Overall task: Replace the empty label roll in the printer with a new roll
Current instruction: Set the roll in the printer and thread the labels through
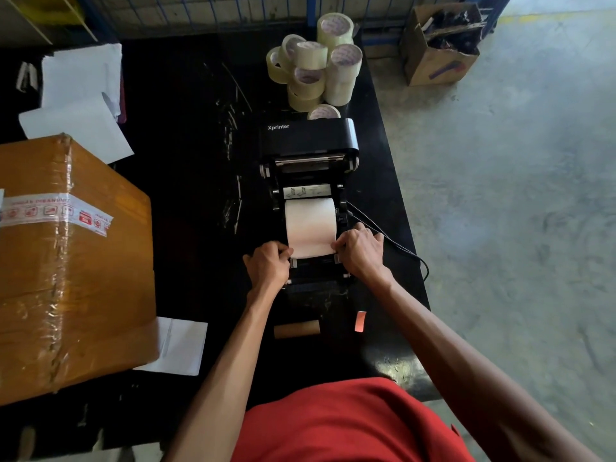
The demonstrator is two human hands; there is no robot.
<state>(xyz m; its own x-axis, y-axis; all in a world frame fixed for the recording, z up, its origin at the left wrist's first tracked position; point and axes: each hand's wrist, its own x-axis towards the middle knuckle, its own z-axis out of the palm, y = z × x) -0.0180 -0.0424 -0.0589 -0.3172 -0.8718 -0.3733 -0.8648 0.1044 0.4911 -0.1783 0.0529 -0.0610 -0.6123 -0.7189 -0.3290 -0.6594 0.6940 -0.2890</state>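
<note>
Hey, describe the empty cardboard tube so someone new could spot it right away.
Start at the open black printer on the black table. Just nearer the person, between the two forearms, lies the cardboard tube, on its side. It is brown and bare, unlike the white label roll in the printer.

Black table [186,135] fills centre, glossy near front edge. Grey concrete floor [516,201] at right, stained, daylight falling across it. Blue wire-mesh rack [206,11] along back. Open cardboard box [440,45] of dark scraps on floor beside rack. Taped brown carton [73,268] at left on table, white sheets [80,105] behind it, tape rolls [316,68] stacked near far edge.
</note>
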